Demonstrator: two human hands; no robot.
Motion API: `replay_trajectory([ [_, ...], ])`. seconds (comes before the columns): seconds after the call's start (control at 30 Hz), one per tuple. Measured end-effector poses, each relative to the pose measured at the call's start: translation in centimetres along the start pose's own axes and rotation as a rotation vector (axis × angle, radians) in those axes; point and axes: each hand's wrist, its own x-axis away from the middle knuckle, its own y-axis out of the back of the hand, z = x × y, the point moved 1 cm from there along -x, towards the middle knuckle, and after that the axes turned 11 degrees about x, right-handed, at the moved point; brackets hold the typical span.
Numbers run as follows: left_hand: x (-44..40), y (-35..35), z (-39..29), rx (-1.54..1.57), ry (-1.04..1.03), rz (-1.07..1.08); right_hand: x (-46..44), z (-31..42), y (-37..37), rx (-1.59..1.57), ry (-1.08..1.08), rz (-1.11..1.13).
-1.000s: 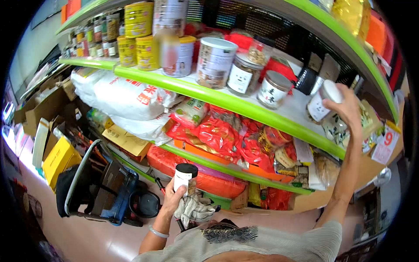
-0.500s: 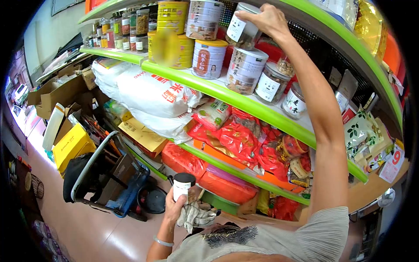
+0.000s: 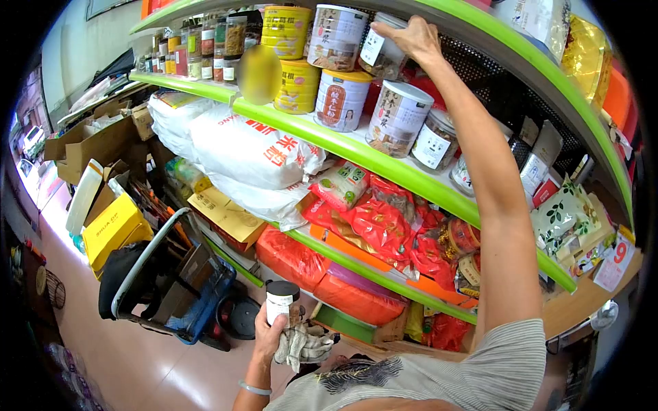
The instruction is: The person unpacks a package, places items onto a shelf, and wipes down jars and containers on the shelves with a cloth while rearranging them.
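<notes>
Up on the top shelf, my right hand is closed round the upper part of a clear lidded jar with a white label. This jar is beside a silver can and behind another silver can; whether it rests on anything is hidden. Low in front of me, my left hand grips a small jar with a black lid and white label. Grey-white cloth gloves hang by that hand, bunched below the jar. Another labelled jar stands under my right forearm.
Yellow cans and small spice jars line the shelf to the left. White sacks and red packets fill the level below. A blue hand cart and cardboard boxes stand at left.
The jar in my right hand has shifted slightly left, closer to the upper silver can. My left hand still holds its jar. The whole view has turned a little.
</notes>
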Motion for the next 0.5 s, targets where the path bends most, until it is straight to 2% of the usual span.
replay_trajectory([
  [0.1,0.0,-0.4,-0.2,0.022,0.011,0.007,0.5,0.8,0.3,-0.141,-0.096,-0.037],
  [0.17,0.2,-0.1,0.1,0.047,0.056,0.011,0.3,0.6,0.3,-0.150,-0.044,-0.021],
  [0.27,0.6,0.0,0.1,-0.008,0.007,-0.020,0.1,-0.1,1.1,-0.170,0.059,0.029],
  [0.4,0.9,1.1,1.1,0.019,0.057,-0.031,0.8,-1.4,2.6,-0.168,0.290,0.026],
  [0.5,0.4,0.6,1.0,0.021,0.051,0.011,2.4,-2.7,4.7,-0.121,0.605,-0.120],
])
